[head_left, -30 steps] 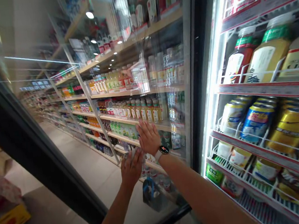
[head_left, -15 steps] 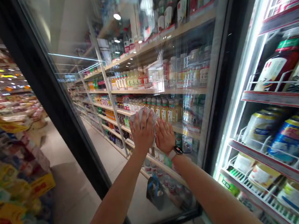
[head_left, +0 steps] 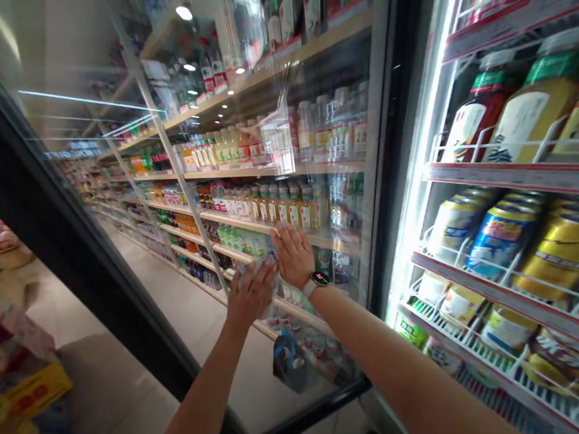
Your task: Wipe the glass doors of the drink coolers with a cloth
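Observation:
My left hand point(head_left: 252, 292) presses a pale, crumpled cloth point(head_left: 241, 269) against the glass door point(head_left: 265, 413); most of the cloth is hidden under the fingers. Up and to the right of it, my right hand point(head_left: 294, 253) lies against the same pane with its fingers stretched out, holding nothing that I can see. A smartwatch point(head_left: 319, 279) with a light strap is on my right wrist. The door stands swung open in its black frame point(head_left: 97, 259), and shelves of bottles show in the glass.
On the right is the lit cooler, with wire-fronted shelves point(head_left: 517, 175) of juice bottles point(head_left: 527, 115) and cans point(head_left: 504, 233). Packaged goods and a yellow sign point(head_left: 40, 392) stand at lower left. A dark bag-like thing point(head_left: 288, 361) shows low in the glass.
My left hand and the cloth have slid down and left over the glass. My right hand has shifted a little to the left. The view has turned right, showing more cooler.

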A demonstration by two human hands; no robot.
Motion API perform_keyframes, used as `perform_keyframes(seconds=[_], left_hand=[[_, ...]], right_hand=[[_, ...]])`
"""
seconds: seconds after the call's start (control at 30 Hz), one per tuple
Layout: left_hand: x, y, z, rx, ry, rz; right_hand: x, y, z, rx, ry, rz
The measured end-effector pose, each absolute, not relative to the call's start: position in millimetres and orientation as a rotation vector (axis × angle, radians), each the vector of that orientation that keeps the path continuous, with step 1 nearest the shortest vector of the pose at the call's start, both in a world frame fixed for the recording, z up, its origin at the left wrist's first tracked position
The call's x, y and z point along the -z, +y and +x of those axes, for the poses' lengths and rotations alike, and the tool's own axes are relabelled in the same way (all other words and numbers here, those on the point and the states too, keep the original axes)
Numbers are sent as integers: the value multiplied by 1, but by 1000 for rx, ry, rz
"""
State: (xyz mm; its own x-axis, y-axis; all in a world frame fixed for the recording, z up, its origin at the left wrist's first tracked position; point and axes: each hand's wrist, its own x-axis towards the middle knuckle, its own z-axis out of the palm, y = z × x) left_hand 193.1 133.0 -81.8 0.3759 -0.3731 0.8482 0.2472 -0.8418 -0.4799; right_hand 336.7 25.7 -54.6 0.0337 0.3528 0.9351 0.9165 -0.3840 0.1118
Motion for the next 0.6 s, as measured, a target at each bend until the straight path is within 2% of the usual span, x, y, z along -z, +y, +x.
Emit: perform_keyframes(seconds=[0.17,0.27,0.4,0.6], left_hand=[[6,144,199,1682,-59,-2030],[-14,140,209,1799,-160,-2041],[13,133,219,1771,-196,-2178],[101,127,207,1628,-110,-2139]], right_hand=[[53,25,336,1368,-1288,-1768],[54,26,335,1372,-1269,-1767],[54,26,334,1379,-1262,-1780],[55,27,336,1337,-1273,-1832]])
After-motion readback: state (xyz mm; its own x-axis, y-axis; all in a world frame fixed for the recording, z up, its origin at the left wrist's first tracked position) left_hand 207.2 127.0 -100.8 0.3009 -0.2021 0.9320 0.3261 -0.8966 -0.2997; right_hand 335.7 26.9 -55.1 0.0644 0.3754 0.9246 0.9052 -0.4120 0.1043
